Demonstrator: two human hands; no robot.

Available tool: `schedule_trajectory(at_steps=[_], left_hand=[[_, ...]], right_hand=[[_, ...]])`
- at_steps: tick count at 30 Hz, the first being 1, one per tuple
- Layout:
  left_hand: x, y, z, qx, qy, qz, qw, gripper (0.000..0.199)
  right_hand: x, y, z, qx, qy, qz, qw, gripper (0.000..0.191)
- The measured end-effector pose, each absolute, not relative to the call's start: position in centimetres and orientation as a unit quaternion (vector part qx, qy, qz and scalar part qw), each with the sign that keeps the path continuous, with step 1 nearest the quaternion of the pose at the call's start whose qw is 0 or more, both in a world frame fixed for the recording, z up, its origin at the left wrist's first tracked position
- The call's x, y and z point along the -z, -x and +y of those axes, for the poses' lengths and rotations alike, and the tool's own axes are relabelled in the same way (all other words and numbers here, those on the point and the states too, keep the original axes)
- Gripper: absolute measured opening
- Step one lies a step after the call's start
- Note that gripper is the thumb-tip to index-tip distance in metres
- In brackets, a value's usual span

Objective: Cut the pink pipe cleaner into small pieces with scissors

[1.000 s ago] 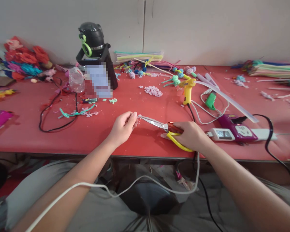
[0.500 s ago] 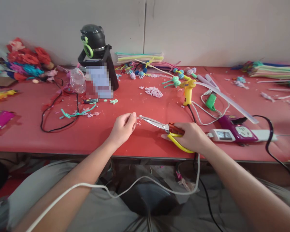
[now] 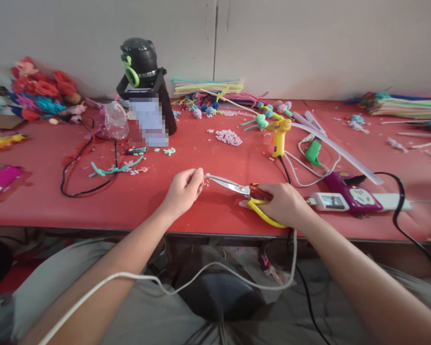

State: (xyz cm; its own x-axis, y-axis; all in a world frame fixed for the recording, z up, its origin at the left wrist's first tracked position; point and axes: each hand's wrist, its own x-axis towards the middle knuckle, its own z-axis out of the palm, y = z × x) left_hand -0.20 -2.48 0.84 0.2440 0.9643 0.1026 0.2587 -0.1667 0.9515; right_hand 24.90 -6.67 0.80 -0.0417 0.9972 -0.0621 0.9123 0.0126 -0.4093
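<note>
My left hand (image 3: 187,187) is closed, with thumb and fingertips pinched on a short, pale pipe cleaner (image 3: 206,176); most of it is hidden by the fingers. My right hand (image 3: 282,203) grips scissors (image 3: 233,186) by their yellow and orange handles. The blades point left, their tips right by my left fingertips at the pale stem. Small pale clippings lie on the red table (image 3: 201,211) just under the tips. Beyond my hands sits a pile of short lilac pieces (image 3: 229,137).
A yellow glue gun (image 3: 279,139) with a long glue stick stands behind my right hand. To the right lie a purple power strip (image 3: 359,194) and cables. A black bottle (image 3: 140,57) with a phone (image 3: 149,120) stands back left. Pipe cleaner bundles (image 3: 208,86) lie along the wall.
The scissors have shifted slightly left, so their tips are closer to my left fingertips. My left hand has barely moved.
</note>
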Motion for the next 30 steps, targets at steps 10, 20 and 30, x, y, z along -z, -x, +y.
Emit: schedule_trajectory(at_steps=[10, 20, 30], left_hand=[[-0.48, 0.24, -2.2, -0.404, -0.643, 0.468, 0.452, 0.042], [-0.7, 0.15, -2.33, -0.405, -0.641, 0.466, 0.456, 0.041], [-0.99, 0.1, -2.48, -0.401, -0.643, 0.469, 0.452, 0.04]], right_hand=[[-0.47, -25.35, -6.91, -0.192, 0.673, -0.698, 0.149, 0.067], [-0.73, -25.14, -6.91, -0.186, 0.671, -0.704, 0.141, 0.067], [-0.67, -25.1, -6.62, -0.183, 0.682, -0.697, 0.124, 0.068]])
